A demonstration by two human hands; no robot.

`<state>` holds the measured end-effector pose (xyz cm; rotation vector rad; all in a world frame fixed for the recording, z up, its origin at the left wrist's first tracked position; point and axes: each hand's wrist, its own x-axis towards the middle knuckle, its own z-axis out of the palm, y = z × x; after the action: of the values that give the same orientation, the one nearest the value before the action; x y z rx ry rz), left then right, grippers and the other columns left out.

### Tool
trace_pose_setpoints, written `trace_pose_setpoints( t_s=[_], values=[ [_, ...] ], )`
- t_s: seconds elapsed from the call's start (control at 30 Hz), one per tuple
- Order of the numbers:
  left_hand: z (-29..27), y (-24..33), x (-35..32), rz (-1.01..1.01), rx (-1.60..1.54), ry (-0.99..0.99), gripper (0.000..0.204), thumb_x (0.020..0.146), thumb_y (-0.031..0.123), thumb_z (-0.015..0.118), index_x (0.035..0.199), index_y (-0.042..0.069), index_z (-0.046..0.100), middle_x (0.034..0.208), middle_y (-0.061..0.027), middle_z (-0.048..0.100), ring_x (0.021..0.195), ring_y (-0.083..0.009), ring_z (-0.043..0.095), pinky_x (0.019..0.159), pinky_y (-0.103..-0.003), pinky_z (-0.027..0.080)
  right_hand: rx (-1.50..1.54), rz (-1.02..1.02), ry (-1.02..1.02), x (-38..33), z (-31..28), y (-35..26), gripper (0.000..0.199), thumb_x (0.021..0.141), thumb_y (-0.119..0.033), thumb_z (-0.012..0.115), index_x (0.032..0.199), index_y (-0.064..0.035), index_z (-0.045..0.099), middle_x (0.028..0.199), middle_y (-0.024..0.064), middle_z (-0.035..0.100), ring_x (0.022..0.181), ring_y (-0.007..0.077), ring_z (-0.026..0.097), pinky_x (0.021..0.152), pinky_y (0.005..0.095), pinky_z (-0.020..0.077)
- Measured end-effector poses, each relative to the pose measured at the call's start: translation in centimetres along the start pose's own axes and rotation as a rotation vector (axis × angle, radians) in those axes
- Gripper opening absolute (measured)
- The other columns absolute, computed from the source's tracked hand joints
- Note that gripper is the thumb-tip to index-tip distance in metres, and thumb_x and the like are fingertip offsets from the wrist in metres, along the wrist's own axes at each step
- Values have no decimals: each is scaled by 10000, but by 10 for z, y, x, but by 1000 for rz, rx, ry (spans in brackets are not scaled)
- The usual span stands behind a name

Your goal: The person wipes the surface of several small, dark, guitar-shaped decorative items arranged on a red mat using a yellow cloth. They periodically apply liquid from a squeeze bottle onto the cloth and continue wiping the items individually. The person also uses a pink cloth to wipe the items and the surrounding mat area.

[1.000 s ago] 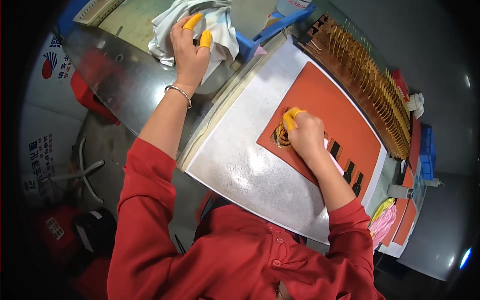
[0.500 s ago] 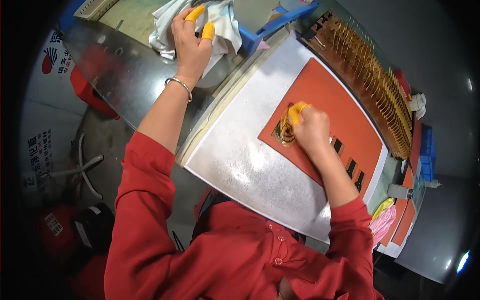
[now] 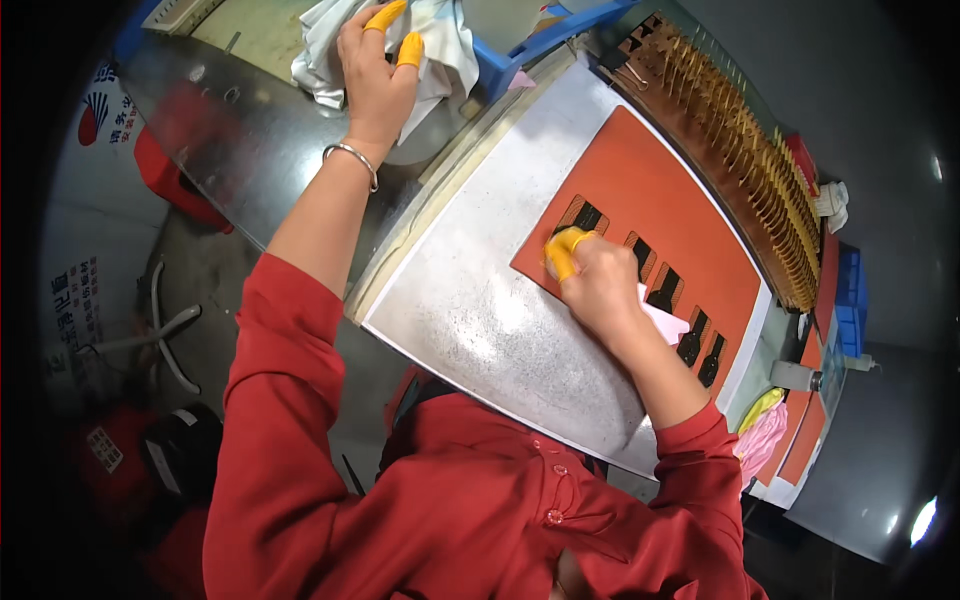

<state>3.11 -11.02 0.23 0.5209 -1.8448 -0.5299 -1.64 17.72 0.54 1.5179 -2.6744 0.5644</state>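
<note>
My right hand (image 3: 600,285), with yellow finger covers, has its fingers pressed together at the near left edge of an orange mat (image 3: 665,190). Whatever they pinch is hidden. Beside the fingertips lies a flat black piece with brown hatching (image 3: 590,215); several similar black pieces (image 3: 665,285) form a row along the mat. A pale pink sheet or cloth (image 3: 665,320) shows from under the right wrist. At the far left my left hand (image 3: 380,85) lies over a crumpled white cloth (image 3: 440,50), its yellow-covered thumb and finger apart.
A light grey board (image 3: 470,290) lies under the mat. Beyond it stands a brown rack with many golden wires (image 3: 730,130). A blue tray (image 3: 550,40) sits behind the cloth. To the right are a grey bottle (image 3: 795,376) and a pink cloth (image 3: 763,445).
My right hand has shifted slightly left and nearer to me. The blurred golden-brown shape under its fingers now shows as a flat black, hatched piece beside them. My left hand has barely moved.
</note>
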Motion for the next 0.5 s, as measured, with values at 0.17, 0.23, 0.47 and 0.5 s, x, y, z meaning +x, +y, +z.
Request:
trace_pose_setpoints(
  t_s=[0.17, 0.23, 0.47, 0.5],
  values=[
    [-13, 14, -6, -330, 51, -56, 759, 755, 420, 621, 1346, 128, 245, 1247, -225, 447, 1236, -299, 369, 1017, -355, 290, 41, 51, -22, 13, -5, 3, 96, 723, -94, 659, 768, -10, 651, 656, 178, 603, 606, 314, 610, 569, 378, 483],
    [-12, 10, -5, -320, 61, -58, 710, 763, 399, 612, 1323, 120, 275, 1235, -226, 453, 1220, -304, 378, 999, -365, 304, 44, 31, -27, 7, -2, -9, 94, 725, -93, 650, 775, -13, 650, 669, 170, 610, 608, 307, 610, 579, 368, 483],
    [-10, 6, -7, -173, 114, -60, 545, 789, 324, 578, 1241, 91, 378, 1194, -228, 473, 1162, -322, 413, 934, -400, 350, 76, -2, 3, 15, -3, -1, 153, 692, -106, 635, 616, 14, 579, 650, 178, 599, 581, 340, 589, 552, 424, 471],
    [-11, 5, -7, -157, 127, -61, 523, 793, 313, 573, 1229, 87, 393, 1189, -228, 476, 1154, -325, 418, 924, -405, 357, 16, 21, -26, 17, -9, -2, 117, 679, -77, 618, 615, 13, 580, 651, 174, 598, 585, 342, 589, 555, 426, 472]
  ],
)
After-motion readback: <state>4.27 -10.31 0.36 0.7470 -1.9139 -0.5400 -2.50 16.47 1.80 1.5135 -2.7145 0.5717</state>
